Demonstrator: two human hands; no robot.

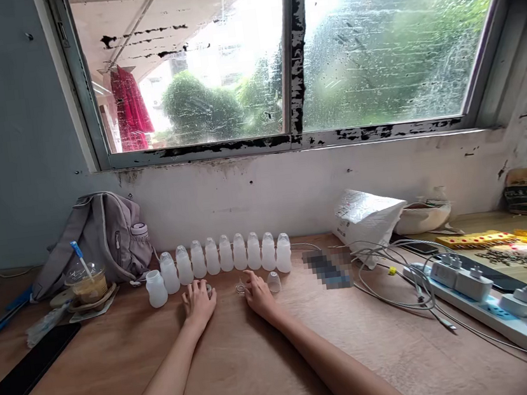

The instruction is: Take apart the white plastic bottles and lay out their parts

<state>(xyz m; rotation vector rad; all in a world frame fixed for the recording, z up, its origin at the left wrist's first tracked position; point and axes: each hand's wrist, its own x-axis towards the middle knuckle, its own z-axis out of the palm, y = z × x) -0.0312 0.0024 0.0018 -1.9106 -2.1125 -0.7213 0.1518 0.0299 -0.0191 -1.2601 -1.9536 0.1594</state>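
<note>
Several translucent white baby bottles [225, 255] stand upright in a curved row, most with clear caps on. At the row's left end, one bottle [156, 289] stands nearer to me with no cap. My left hand [200, 302] lies palm down on the table in front of the row, fingers apart; a small round piece [209, 288] shows beside its fingertips, its kind unclear. My right hand [258, 293] rests on the table too, its fingers loosely spread. By its fingertips lies a small clear ring-like piece [240, 287]. Just right of that hand sits a clear cap [274, 281].
A grey backpack [105, 236] and an iced drink cup [86, 284] stand at the left, near a black flat slab [32, 370]. On the right are tangled cables [391, 300], a white power strip [491, 310] and a white pouch [367, 220]. A window wall bounds the back.
</note>
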